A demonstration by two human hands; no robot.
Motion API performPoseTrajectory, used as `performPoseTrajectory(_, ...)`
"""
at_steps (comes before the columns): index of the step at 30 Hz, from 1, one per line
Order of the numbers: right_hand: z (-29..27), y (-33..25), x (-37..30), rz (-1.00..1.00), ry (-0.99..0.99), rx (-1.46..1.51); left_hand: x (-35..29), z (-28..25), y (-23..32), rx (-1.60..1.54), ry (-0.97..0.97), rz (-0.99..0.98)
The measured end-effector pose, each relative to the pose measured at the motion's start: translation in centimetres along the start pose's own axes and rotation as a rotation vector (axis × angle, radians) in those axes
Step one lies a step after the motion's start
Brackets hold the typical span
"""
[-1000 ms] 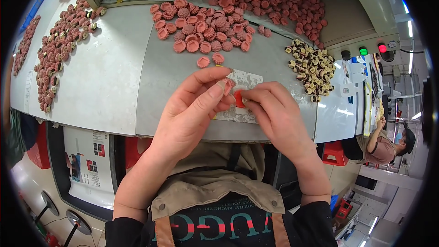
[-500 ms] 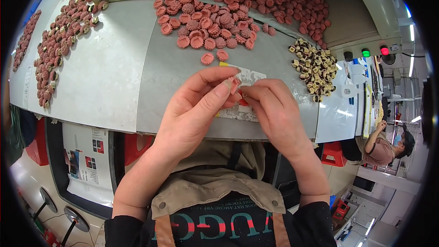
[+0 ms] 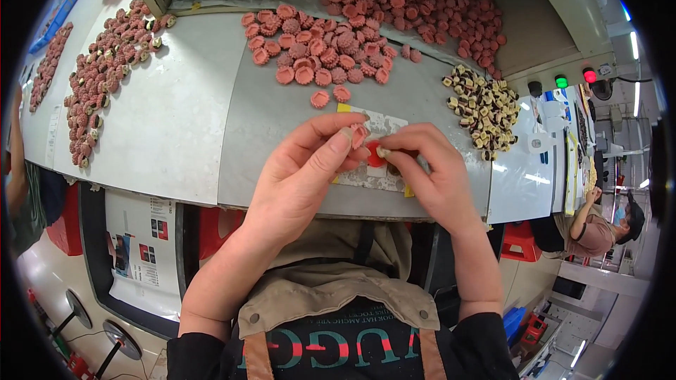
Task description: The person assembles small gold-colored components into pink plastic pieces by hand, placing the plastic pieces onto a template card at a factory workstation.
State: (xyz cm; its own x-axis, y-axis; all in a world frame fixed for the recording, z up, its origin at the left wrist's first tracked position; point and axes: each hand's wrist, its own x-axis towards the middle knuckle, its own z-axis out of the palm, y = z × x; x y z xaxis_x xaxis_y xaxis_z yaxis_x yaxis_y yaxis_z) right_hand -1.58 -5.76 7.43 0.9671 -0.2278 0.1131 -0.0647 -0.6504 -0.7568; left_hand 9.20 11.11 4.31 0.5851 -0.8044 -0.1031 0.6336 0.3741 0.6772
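Note:
Near the middle, my left hand [image 3: 299, 169] pinches a pink scalloped cup [image 3: 359, 135] between thumb and fingertips, its hollow side partly showing. My right hand [image 3: 429, 172] is just beside it, with a small cream-coloured piece [image 3: 382, 151] between thumb and forefinger. The two pieces are apart. Below the fingertips, a red round spot [image 3: 374, 157] shows on a worn white-and-grey plate [image 3: 359, 177] with yellow corners. Two loose pink cups [image 3: 320, 100] lie just beyond my left hand.
Beyond my hands spreads a heap of pink cups [image 3: 317, 49], with more inside a metal-framed opening [image 3: 415, 7]. Cream-and-dark blocks [image 3: 484, 109] are piled at right. Pink pieces with cream parts [image 3: 98, 84] cover the left. Co-workers stand at left and right [image 3: 591, 229].
My right fingertips have drawn slightly back from the left hand, and the cream piece and red spot now show more plainly. The left hand still holds the cup. The whole view has shifted slightly.

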Motion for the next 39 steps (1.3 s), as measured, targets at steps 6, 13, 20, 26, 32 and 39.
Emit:
performPoseTrajectory(6, 1.6, 0.5, -1.2, 0.124, 0.196, 0.801, 0.0, 1.4, 0.5, 0.126, 0.027, -0.059)
performPoseTrajectory(13, 2.6, -0.7, -0.9, 0.037, 0.283, 0.74, 0.4, 2.3, 0.1, 0.204, 0.0, -0.061)
performPoseTrajectory(20, 2.9, -0.6, -0.8, -0.093, 0.364, 0.477, 0.3, 2.5, -0.7, 0.193, 0.023, 0.006)
performPoseTrajectory(26, 3.2, -0.5, -1.6, -0.195, 0.456, 0.176, 0.3, 2.8, -0.7, 0.352, 0.013, 0.142)
performPoseTrajectory(32, 2.8, -0.9, -2.2, -0.242, 0.391, 0.072, -0.3, 2.9, 0.1, 0.323, -0.018, -0.055)
performPoseTrajectory(39, 3.2, 1.1, -3.1, -0.238, 0.433, 0.093, -0.5, 3.5, -3.1, 0.753, -0.12, 0.288)
